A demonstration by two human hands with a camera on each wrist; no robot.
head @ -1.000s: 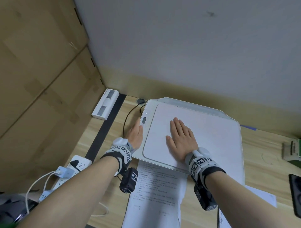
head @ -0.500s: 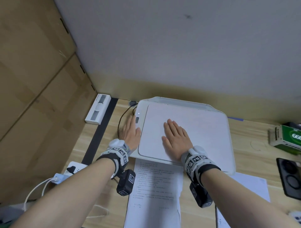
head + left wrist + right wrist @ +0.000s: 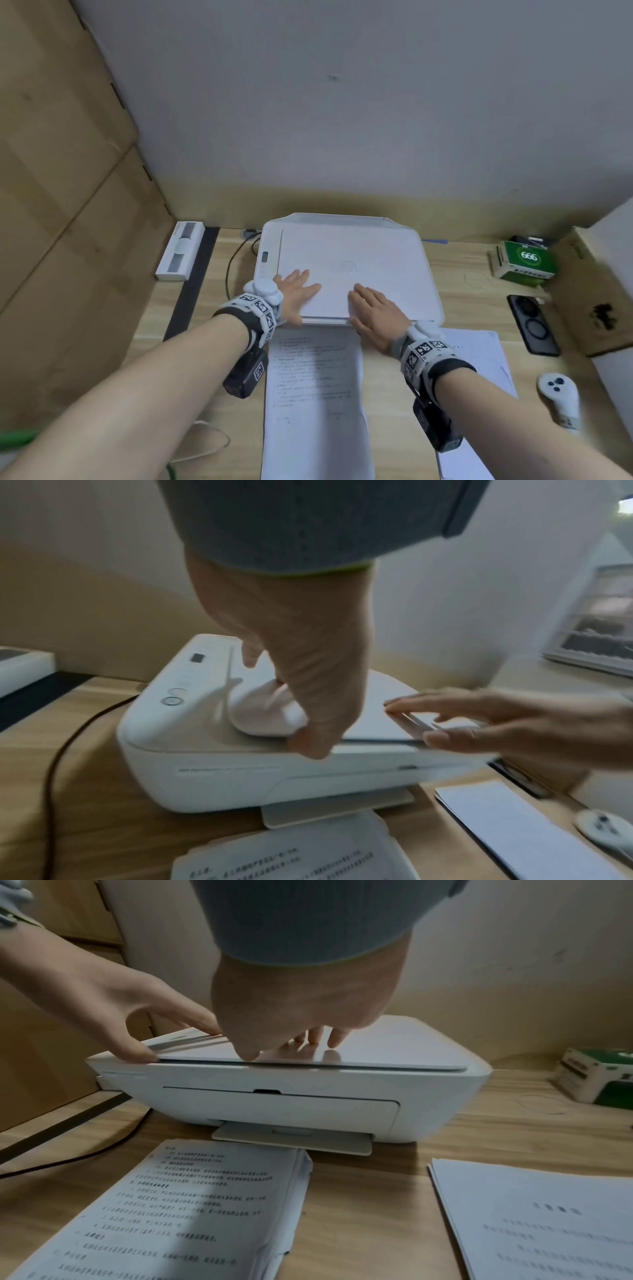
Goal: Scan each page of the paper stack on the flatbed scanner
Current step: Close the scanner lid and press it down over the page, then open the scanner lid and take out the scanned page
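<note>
Wooden desk (image 3: 479, 308); both hands on scanner lid (image 3: 359, 270); wrist views show thumbs at edge

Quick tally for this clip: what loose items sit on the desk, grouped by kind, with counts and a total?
Scanner-printer: 1
Paper stacks: 2 (printed stack, right stack)
Boxes: 2 (white box, green box)
Phone: 1
White controller: 1
Total: 7
</note>
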